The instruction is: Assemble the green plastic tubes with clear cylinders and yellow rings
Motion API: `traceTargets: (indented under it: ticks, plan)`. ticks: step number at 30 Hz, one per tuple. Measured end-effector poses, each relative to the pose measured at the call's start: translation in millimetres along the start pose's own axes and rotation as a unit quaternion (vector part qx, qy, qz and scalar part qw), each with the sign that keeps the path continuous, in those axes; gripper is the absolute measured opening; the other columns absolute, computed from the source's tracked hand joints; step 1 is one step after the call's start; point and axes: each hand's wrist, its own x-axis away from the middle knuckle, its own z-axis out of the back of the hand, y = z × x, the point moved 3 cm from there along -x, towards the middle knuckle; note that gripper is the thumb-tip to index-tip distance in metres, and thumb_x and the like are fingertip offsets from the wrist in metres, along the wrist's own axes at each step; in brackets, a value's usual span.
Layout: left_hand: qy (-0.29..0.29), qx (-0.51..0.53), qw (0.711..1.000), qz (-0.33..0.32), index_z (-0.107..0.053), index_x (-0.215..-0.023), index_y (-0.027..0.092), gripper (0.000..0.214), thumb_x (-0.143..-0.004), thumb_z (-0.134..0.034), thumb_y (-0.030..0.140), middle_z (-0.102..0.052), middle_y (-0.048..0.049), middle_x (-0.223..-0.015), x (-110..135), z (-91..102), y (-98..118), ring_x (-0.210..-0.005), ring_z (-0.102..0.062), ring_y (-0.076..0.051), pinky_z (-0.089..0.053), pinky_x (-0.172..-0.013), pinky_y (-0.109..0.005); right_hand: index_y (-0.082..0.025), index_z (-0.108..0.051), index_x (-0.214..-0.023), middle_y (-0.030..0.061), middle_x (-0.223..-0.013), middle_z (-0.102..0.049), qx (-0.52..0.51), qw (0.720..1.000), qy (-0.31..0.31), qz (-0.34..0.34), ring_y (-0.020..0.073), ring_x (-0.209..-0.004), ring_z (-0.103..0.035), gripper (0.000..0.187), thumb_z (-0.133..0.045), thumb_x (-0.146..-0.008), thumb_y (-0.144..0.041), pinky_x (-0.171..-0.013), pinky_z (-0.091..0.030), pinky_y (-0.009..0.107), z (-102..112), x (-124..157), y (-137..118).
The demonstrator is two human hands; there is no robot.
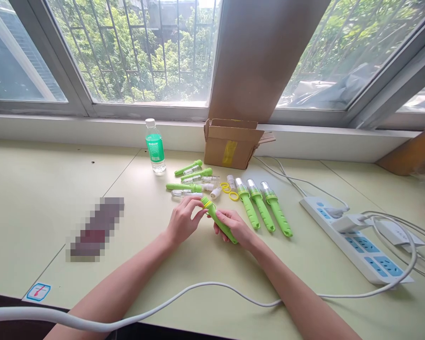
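My right hand (pixel 233 225) is wrapped round a green plastic handle (pixel 219 223), which tilts with its threaded end up and to the left. A yellow ring (pixel 208 205) sits round that threaded neck. The fingers and thumb of my left hand (pixel 184 217) pinch at the ring. Just beyond my hands lie several loose green handles (pixel 184 187), ribbed clear plastic tubes (pixel 181 193), small white fittings (pixel 216 192) and more yellow rings (pixel 233 196). To the right, three green sticks (pixel 263 208) with clear tops fitted lie side by side.
A clear bottle with a green label (pixel 155 147) and an open cardboard box (pixel 228 146) stand near the window. A white power strip (pixel 354 241) with plugs and cables is at right. One white cable (pixel 212 284) crosses in front of me. A blurred dark object (pixel 97 229) lies left.
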Motion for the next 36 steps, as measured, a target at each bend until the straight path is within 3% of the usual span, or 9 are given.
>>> traceTargets:
  ticks: [20,26,32,36]
  plan:
    - [-0.011,-0.017,1.000,0.002,-0.053,-0.089,0.020,0.010,-0.086,-0.056,0.029,-0.063,-0.0073,-0.099,0.3,-1.7,0.6,-0.093,-0.063,-0.019,-0.055,-0.071,-0.031,-0.015,-0.060,-0.089,-0.0004,-0.060,-0.059,-0.009,1.000,0.009,-0.008,0.0087,-0.036,-0.045,0.042,-0.048,-0.084,-0.055,-0.036,-0.034,0.022,1.0,1.2,-1.2]
    - [0.028,0.005,1.000,0.012,-0.043,-0.080,0.020,0.021,-0.083,-0.061,0.030,-0.063,-0.0072,-0.096,1.7,1.4,0.2,-0.089,-0.063,-0.019,-0.053,-0.070,-0.030,-0.015,-0.059,-0.089,0.0000,-0.060,-0.059,-0.013,1.000,0.011,-0.008,0.0088,-0.036,-0.045,0.042,-0.048,-0.083,-0.056,-0.035,-0.033,0.022,1.2,0.7,-0.7]
    - [0.026,0.008,0.999,0.027,-0.050,-0.089,0.019,0.004,-0.086,-0.052,0.019,-0.063,-0.0068,-0.095,0.5,3.3,-1.6,-0.094,-0.062,-0.019,-0.053,-0.074,-0.031,-0.016,-0.058,-0.089,-0.0007,-0.060,-0.059,-0.030,0.999,0.016,0.003,0.0085,-0.035,-0.045,0.040,-0.049,-0.084,-0.054,-0.034,-0.033,0.021,1.0,0.4,-3.3]
    - [0.024,-0.004,0.999,0.028,-0.054,-0.088,0.020,0.006,-0.084,-0.053,0.017,-0.065,-0.0059,-0.094,0.1,3.2,-4.2,-0.092,-0.063,-0.019,-0.054,-0.075,-0.032,-0.016,-0.057,-0.089,-0.0004,-0.060,-0.059,-0.030,0.999,0.029,0.006,0.0089,-0.035,-0.046,0.040,-0.049,-0.083,-0.054,-0.032,-0.031,0.021,2.0,0.0,-3.9]
